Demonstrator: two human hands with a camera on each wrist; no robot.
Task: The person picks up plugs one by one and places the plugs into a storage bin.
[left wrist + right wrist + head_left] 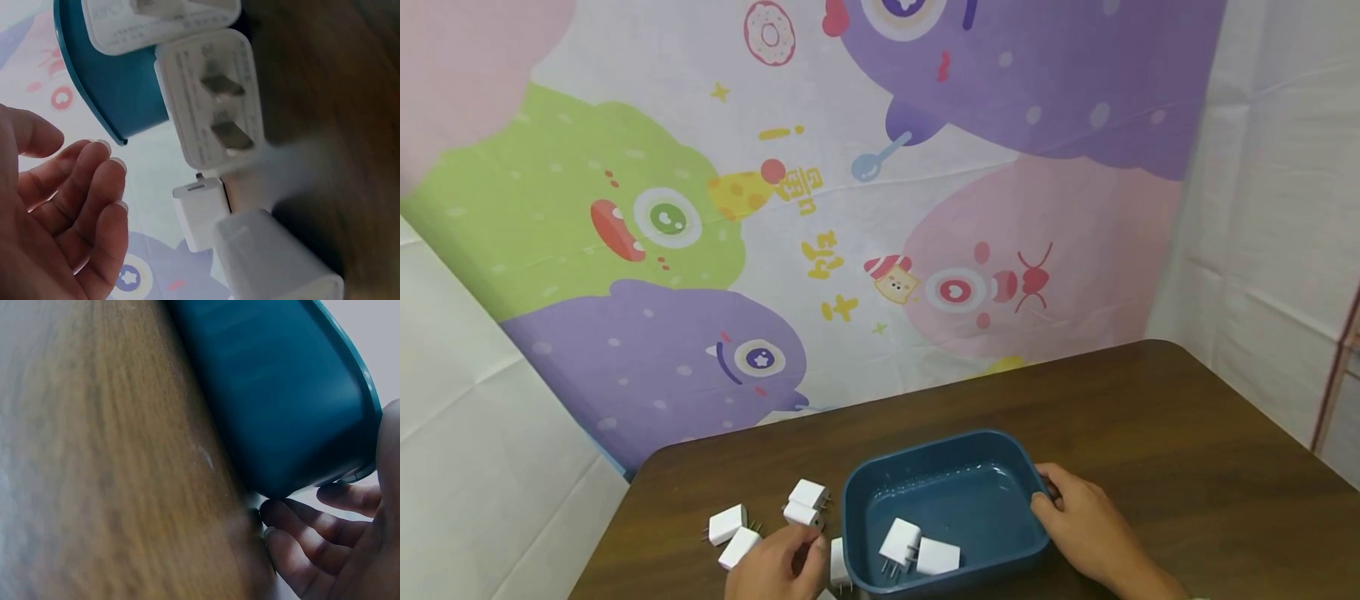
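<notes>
A dark blue rectangular plastic tub (970,508) stands on the table with two white plug chargers (899,542) inside, at its near left. My right hand (1090,525) grips the tub's right rim, thumb at the edge, and its fingers touch the outer wall in the right wrist view. Left of the tub, my left hand (778,567) hovers among several loose white chargers (727,525), nearest a pair lying together (805,502). In the left wrist view its fingers are loosely bent with nothing between them, beside a charger (212,100) showing flat metal prongs.
Another charger (838,562) lies against the tub's left side, partly hidden. The brown wooden table (1187,467) extends right of the tub. Behind it hangs a cartoon-printed cloth (827,350), with white cloth (1247,250) at the sides.
</notes>
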